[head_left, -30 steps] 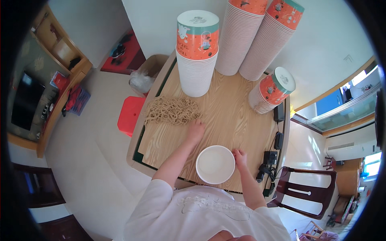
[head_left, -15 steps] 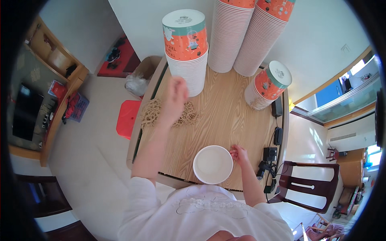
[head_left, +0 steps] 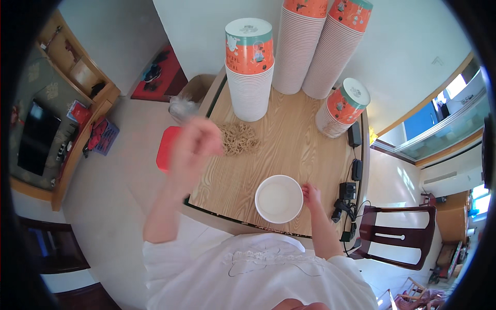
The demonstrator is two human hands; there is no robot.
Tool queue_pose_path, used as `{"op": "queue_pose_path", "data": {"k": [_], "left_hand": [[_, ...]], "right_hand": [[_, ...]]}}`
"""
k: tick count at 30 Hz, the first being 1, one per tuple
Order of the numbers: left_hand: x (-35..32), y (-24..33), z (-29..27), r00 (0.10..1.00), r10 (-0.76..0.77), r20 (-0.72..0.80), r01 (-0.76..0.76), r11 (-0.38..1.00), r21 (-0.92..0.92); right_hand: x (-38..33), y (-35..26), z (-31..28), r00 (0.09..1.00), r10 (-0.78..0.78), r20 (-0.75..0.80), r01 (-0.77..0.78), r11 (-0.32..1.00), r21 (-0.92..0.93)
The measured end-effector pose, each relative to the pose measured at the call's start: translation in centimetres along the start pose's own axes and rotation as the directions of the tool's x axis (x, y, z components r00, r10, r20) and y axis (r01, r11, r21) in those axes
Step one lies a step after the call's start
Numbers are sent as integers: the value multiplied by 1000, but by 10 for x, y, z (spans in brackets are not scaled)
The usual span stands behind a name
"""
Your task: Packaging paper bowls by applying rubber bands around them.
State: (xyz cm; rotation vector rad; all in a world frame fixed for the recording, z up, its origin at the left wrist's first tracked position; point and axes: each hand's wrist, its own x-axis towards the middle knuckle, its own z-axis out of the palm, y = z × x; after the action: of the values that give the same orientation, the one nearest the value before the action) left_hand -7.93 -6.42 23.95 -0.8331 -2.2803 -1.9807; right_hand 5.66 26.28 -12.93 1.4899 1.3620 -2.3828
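Near the table's front edge a white paper tub [head_left: 279,199] stands with its mouth up. My right hand [head_left: 311,195] is close against its right side, fingers curled; what they hold, if anything, is hidden. Raised over the table's left edge, my left hand [head_left: 199,140] is smeared by motion, its fingers seemingly bent. Just right of it lies a loose heap of tan rubber bands [head_left: 238,138]. Behind the heap rises a tall stack of upside-down paper tubs [head_left: 250,88], the topmost printed orange and green.
Two taller tub stacks [head_left: 294,51] lean at the wall, and a shorter stack [head_left: 342,107] is at the right. Black power adapters [head_left: 347,191] with cables line the right edge. A red stool [head_left: 166,149] and a cardboard box [head_left: 200,88] are left; a dark chair [head_left: 395,236] is right.
My left hand has moved left and toward me, away from the near side of the tall tub stack. My right hand stays beside the white tub. The whole view has shifted slightly.
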Motion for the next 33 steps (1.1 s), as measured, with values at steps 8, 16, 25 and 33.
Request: {"op": "queue_pose_path", "data": {"k": [8, 16, 25, 33], "left_hand": [[-109, -120, 93, 866, -415, 278, 496, 782, -378], [-125, -138, 121, 913, -396, 100, 402, 828, -391], [-124, -128, 131, 942, -326, 78, 335, 915, -223], [-125, -123, 143, 969, -247, 28, 247, 969, 2]], "right_hand": [[-94, -77, 60, 870, -433, 235, 353, 880, 317], [-175, -74, 111, 722, -100, 684, 617, 539, -573], [-177, -57, 99, 625, -318, 713, 730, 563, -388], [-173, -58, 91, 581, -367, 726, 755, 577, -312]]}}
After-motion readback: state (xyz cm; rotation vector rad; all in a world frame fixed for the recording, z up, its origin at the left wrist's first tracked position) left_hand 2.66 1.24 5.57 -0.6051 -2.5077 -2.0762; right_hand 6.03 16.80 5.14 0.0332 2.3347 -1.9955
